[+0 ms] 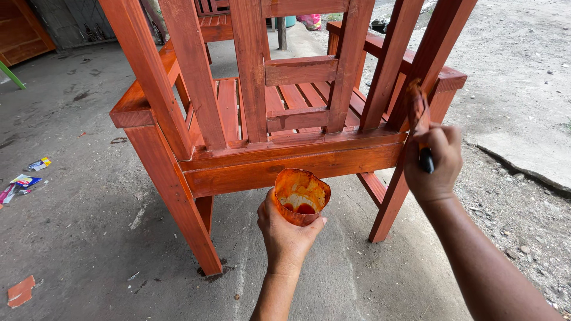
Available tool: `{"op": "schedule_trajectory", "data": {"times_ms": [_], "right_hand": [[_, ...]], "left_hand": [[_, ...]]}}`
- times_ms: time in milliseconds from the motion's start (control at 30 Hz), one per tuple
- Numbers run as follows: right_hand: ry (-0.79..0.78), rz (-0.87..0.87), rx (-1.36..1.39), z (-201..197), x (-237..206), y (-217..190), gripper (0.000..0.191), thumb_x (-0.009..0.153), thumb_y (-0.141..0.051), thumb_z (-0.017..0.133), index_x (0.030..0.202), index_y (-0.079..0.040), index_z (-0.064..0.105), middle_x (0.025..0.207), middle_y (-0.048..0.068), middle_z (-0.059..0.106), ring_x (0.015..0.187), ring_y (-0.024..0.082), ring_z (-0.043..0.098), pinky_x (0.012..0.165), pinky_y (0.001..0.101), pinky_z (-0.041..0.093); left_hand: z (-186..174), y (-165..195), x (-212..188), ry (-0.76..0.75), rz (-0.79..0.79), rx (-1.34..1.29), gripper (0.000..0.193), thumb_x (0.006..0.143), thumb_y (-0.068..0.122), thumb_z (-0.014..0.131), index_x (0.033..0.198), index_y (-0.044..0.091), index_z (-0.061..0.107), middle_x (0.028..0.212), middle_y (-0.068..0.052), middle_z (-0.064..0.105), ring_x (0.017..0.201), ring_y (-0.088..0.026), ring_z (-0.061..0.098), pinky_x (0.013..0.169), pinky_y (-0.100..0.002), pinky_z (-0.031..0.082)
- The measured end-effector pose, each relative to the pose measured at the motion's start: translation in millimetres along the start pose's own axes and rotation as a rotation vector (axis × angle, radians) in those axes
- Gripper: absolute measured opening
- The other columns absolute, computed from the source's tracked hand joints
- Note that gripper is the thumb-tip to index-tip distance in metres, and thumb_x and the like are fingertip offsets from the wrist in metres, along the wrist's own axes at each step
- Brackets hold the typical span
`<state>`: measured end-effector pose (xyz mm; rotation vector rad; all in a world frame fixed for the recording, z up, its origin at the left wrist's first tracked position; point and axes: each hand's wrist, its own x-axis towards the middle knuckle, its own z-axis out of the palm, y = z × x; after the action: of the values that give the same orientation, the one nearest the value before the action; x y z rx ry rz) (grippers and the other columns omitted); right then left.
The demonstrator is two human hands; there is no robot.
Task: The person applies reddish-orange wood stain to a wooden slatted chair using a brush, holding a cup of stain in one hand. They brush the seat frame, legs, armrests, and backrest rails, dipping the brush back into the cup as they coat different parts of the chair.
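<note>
Concrete floor, red-brown stained wooden chair [267, 142], left hand [285, 235] gripping stain cup [301, 196], right hand [433, 163] clenching brush [418, 113]

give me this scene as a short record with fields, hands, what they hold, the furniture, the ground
left hand: grips a small stained cup with red-brown liquid at its bottom
right hand: grips a brush, bristle end up against a chair upright
furniture: wooden chair coated red-brown, seen from behind
ground: grey concrete floor, gravel at right
litter: paper scraps at left
</note>
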<state>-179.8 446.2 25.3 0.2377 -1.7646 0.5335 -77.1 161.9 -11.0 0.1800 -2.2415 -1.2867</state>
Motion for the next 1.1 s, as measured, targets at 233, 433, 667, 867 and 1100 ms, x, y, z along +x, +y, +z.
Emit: {"op": "schedule_trajectory", "data": {"times_ms": [233, 433, 667, 867, 1100], "right_hand": [[-0.194, 0.219, -0.095, -11.1, -94.1, 4.7, 0.016, 0.091, -0.01, 0.076, 0.092, -0.011, 0.061, 0.107, 0.01, 0.064, 0.092, 0.026, 0.067, 0.074, 0.0391, 0.056], [-0.099, 0.13, 0.025, -14.6, -79.5, 15.7, 0.014, 0.098, -0.014, 0.075, 0.096, -0.012, 0.061, 0.112, 0.01, 0.064, 0.097, 0.025, 0.067, 0.08, 0.036, 0.056], [-0.275, 0.131, -0.098, -6.8, -101.4, 10.5, 0.011, 0.088, -0.011, 0.072, 0.094, -0.014, 0.063, 0.11, 0.01, 0.062, 0.086, 0.027, 0.066, 0.067, 0.0391, 0.055], [-0.645, 0.218, -0.231, 6.8, -151.9, 6.4, 0.012, 0.088, -0.013, 0.072, 0.094, -0.017, 0.062, 0.105, 0.009, 0.061, 0.083, 0.028, 0.067, 0.065, 0.0403, 0.056], [-1.127, -0.315, -0.509, 6.9, -114.7, -10.0, 0.027, 0.089, -0.019, 0.067, 0.112, -0.034, 0.071, 0.118, 0.001, 0.06, 0.122, 0.027, 0.053, 0.105, 0.0408, 0.047]], "left_hand": [[-10.2, -7.4, 2.6, 0.003, -0.017, 0.025, 0.115, 0.048, 0.03, 0.102, 0.141, 0.011, 0.038, 0.135, -0.017, 0.043, 0.13, -0.037, 0.044, 0.107, -0.055, 0.046], [0.5, -10.6, -1.6, 0.012, 0.053, 0.021, 0.117, 0.046, 0.031, 0.102, 0.141, 0.009, 0.038, 0.134, -0.019, 0.046, 0.128, -0.038, 0.045, 0.106, -0.055, 0.046], [26.5, -1.1, -5.4, 0.036, 0.145, -0.02, 0.116, 0.046, 0.03, 0.101, 0.141, 0.006, 0.039, 0.133, -0.02, 0.049, 0.126, -0.041, 0.046, 0.108, -0.057, 0.041], [32.8, 0.8, -8.2, 0.039, 0.152, -0.031, 0.115, 0.047, 0.029, 0.101, 0.141, 0.007, 0.039, 0.134, -0.022, 0.048, 0.127, -0.042, 0.045, 0.107, -0.057, 0.042], [33.7, -0.1, -7.9, 0.021, 0.109, -0.042, 0.113, 0.047, 0.03, 0.101, 0.14, 0.009, 0.04, 0.134, -0.02, 0.048, 0.127, -0.041, 0.047, 0.107, -0.057, 0.043]]}}
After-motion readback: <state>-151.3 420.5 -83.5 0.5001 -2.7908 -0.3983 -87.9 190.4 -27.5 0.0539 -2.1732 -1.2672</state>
